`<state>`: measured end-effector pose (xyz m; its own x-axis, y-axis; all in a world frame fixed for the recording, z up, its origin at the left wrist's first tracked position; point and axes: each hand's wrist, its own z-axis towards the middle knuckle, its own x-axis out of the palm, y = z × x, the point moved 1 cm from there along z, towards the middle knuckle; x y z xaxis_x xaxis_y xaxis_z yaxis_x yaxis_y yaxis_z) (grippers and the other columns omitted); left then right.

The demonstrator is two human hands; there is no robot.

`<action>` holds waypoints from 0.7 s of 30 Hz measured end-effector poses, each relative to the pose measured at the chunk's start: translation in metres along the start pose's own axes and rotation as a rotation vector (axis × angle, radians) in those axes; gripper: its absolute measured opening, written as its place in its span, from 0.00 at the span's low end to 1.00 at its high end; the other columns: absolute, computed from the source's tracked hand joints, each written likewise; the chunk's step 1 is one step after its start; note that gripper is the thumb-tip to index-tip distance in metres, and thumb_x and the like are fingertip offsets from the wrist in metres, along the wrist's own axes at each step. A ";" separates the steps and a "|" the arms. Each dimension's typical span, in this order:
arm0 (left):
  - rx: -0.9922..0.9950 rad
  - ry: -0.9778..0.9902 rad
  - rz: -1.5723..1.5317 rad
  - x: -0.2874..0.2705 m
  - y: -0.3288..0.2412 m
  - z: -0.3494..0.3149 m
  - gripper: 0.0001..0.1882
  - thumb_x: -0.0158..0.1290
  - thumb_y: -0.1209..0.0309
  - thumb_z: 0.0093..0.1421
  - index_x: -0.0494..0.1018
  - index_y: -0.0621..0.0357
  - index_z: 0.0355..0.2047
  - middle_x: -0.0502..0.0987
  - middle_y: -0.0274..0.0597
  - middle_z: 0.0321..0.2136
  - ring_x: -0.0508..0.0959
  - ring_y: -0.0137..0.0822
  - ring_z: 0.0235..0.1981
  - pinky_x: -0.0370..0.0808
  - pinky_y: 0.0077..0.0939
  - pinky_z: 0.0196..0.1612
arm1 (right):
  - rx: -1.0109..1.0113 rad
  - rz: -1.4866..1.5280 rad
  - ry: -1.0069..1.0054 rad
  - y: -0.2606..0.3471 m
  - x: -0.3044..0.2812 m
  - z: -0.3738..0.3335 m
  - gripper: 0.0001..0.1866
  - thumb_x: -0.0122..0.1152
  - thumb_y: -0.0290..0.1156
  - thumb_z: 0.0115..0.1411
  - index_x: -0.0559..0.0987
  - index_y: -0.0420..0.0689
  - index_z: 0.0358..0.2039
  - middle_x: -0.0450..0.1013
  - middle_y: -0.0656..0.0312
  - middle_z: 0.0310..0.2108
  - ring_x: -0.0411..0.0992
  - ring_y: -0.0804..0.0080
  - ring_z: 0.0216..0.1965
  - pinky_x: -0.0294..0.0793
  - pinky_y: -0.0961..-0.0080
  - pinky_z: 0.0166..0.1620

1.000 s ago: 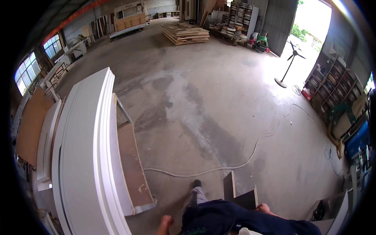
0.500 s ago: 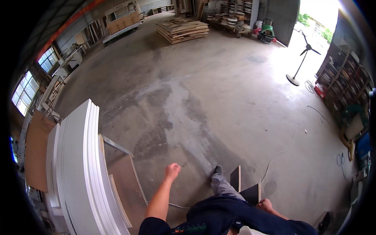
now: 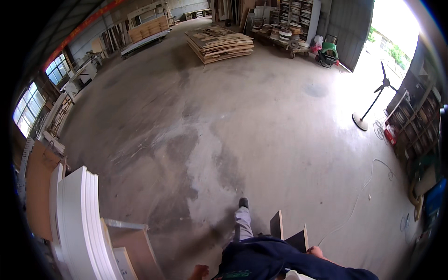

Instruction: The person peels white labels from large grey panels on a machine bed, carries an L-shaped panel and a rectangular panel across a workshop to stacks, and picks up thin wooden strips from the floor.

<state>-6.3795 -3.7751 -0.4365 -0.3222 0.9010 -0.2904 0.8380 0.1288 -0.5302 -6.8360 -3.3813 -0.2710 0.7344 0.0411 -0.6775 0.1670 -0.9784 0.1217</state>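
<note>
Two dark panels with pale edges show beside my right leg: the left panel (image 3: 276, 226) stands slightly ahead of the right panel (image 3: 297, 240). Whether they are joined is hidden by my dark blue clothing. My right hand (image 3: 316, 252) is closed at the pale edge of the right panel, its fingertips mostly out of sight. Low at the bottom edge, my left hand (image 3: 200, 270) hangs with loosely curled fingers and nothing visible in it. One shoe (image 3: 243, 202) is stepped forward on the concrete floor.
White boards (image 3: 77, 219) stand stacked at left, beside a brown sheet (image 3: 39, 191) and a framed panel (image 3: 135, 245). Ahead lies a pile of wooden sheets (image 3: 219, 44). A standing fan (image 3: 368, 109), shelves (image 3: 413, 116) and a floor cable (image 3: 357, 198) are at right.
I have moved forward; the sheet pile and fan look nearer, and the white boards slide back at left. My left hand has swung down and back. My right hand stays at the panel.
</note>
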 end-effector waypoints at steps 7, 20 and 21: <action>-0.083 -0.329 0.249 -0.138 -0.294 0.249 0.16 0.47 0.62 0.46 0.77 0.59 0.28 0.77 0.54 0.32 0.77 0.49 0.36 0.73 0.38 0.40 | -0.019 0.042 -0.082 0.091 -0.110 0.125 0.12 0.60 0.41 0.40 0.83 0.55 0.28 0.77 0.61 0.29 0.75 0.60 0.34 0.74 0.69 0.39; 0.531 -0.284 0.361 -0.233 -0.750 0.431 0.16 0.48 0.59 0.52 0.73 0.59 0.33 0.76 0.51 0.34 0.75 0.52 0.37 0.72 0.39 0.39 | 0.018 0.214 -0.170 0.267 -0.324 0.336 0.12 0.61 0.39 0.33 0.80 0.44 0.17 0.75 0.54 0.20 0.75 0.58 0.26 0.75 0.70 0.34; 0.323 -0.181 0.270 -0.240 -0.711 0.457 0.16 0.48 0.58 0.52 0.73 0.58 0.33 0.75 0.53 0.36 0.74 0.53 0.40 0.71 0.41 0.42 | -0.003 0.231 -0.166 0.288 -0.344 0.359 0.12 0.61 0.38 0.33 0.80 0.44 0.17 0.75 0.55 0.19 0.75 0.58 0.25 0.75 0.70 0.33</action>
<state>-7.0991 -4.2719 -0.3538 -0.2065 0.7941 -0.5716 0.7316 -0.2626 -0.6291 -7.2765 -3.7500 -0.2631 0.6353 -0.2166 -0.7413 0.0099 -0.9575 0.2883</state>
